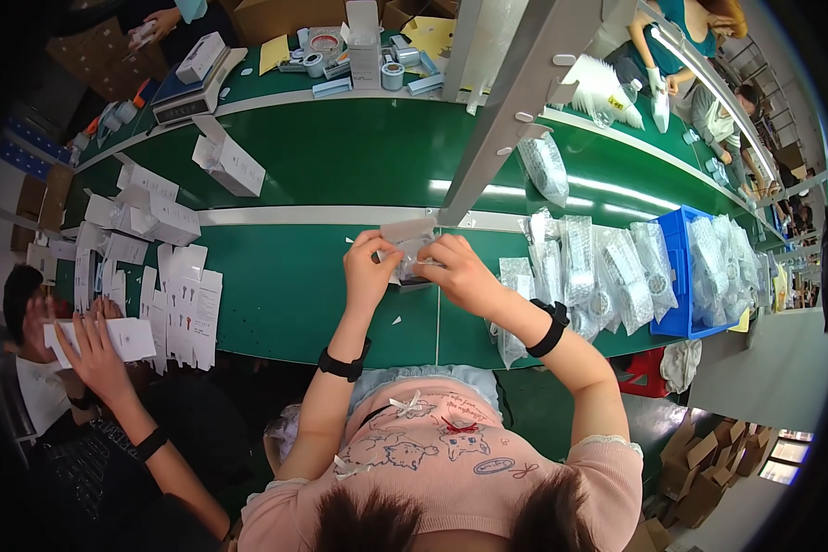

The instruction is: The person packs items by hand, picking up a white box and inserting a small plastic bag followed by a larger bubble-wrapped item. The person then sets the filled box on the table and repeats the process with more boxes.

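My left hand (370,267) and my right hand (460,267) meet over the green table (285,304), both gripping one small clear plastic bag (412,260) with a pale item inside. The bag is mostly hidden by my fingers. A black band sits on each wrist. Just right of my right hand lies a heap of bubble-wrapped packets (587,271).
A blue bin (677,276) of wrapped packets stands at the right. Flat white cartons (179,304) and folded white boxes (147,207) lie at the left, where a neighbouring person's hands (92,345) hold a white carton. A grey slanted post (515,101) rises ahead. Scales, tape rolls and other workers are beyond.
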{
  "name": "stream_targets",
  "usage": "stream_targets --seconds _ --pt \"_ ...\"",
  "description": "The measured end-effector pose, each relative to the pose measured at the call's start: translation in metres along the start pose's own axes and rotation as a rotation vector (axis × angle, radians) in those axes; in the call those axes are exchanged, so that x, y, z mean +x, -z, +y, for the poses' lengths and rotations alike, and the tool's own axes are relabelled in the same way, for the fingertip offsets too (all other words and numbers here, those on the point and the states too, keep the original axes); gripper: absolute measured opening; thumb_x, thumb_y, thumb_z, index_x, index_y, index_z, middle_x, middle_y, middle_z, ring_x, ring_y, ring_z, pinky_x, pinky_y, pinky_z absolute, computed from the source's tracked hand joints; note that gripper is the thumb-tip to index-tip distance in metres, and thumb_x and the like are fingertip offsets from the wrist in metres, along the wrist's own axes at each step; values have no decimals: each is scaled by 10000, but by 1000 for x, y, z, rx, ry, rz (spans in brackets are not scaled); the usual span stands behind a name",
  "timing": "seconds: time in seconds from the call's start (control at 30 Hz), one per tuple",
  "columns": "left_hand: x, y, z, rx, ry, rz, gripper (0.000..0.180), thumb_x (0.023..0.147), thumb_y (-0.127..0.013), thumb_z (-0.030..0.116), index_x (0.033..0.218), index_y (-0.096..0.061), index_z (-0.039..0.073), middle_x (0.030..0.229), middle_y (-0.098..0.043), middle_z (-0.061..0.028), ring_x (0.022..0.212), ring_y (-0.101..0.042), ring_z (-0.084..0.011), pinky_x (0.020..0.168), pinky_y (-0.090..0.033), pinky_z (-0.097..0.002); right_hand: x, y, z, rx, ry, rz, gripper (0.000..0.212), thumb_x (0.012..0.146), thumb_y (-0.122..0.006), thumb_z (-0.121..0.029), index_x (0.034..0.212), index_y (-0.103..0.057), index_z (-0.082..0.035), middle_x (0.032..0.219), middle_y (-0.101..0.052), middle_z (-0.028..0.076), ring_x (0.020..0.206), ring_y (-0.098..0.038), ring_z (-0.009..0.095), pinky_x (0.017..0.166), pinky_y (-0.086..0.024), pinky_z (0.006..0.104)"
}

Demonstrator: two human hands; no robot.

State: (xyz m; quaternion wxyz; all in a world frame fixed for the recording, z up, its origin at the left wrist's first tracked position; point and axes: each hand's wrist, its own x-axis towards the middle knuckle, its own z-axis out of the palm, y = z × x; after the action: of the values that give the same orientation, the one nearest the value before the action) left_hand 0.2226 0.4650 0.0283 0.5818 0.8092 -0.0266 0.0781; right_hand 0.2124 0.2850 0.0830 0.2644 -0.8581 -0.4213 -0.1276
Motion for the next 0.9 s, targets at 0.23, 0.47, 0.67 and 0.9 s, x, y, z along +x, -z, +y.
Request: stream_targets --seconds 0.23,0.47,0.67,0.9 --pt "-2 3 -3 -24 44 -32 111 615 -695 30 672 -604 2 853 -576 -64 668 -554 -134 502 -395 -235 0 -9 -1 66 -4 -231 251 671 -623 -112 915 -603 -56 892 -531 76 898 -478 229 806 -390 344" --pt "-1 1 -4 -85 17 -9 104 634 -684 11 671 -588 -6 810 -533 -26 673 -511 -90 494 -349 -203 -8 -6 -1 40 -17 -194 352 696 -666 -190 1009 -572 -57 1088 -522 122 1088 -434 259 958 -338 367" --pt "-8 1 -18 -163 62 -54 93 673 -656 5 738 -589 7 841 -529 -21 701 -502 -100 565 -365 -207 -34 -42 11 490 -546 439 771 609 -751 -190 1265 -368 -56 1169 -508 97 1184 -390 251 1006 -293 379" --pt "3 2 21 -245 -39 191 128 731 -606 29 849 -560 6 1023 -583 -114 860 -583 -199 710 -447 -297 -5 -104 30 924 -746 294 926 596 -770 -173 1333 -226 -36 1240 -416 138 1173 -380 239 981 -308 347"
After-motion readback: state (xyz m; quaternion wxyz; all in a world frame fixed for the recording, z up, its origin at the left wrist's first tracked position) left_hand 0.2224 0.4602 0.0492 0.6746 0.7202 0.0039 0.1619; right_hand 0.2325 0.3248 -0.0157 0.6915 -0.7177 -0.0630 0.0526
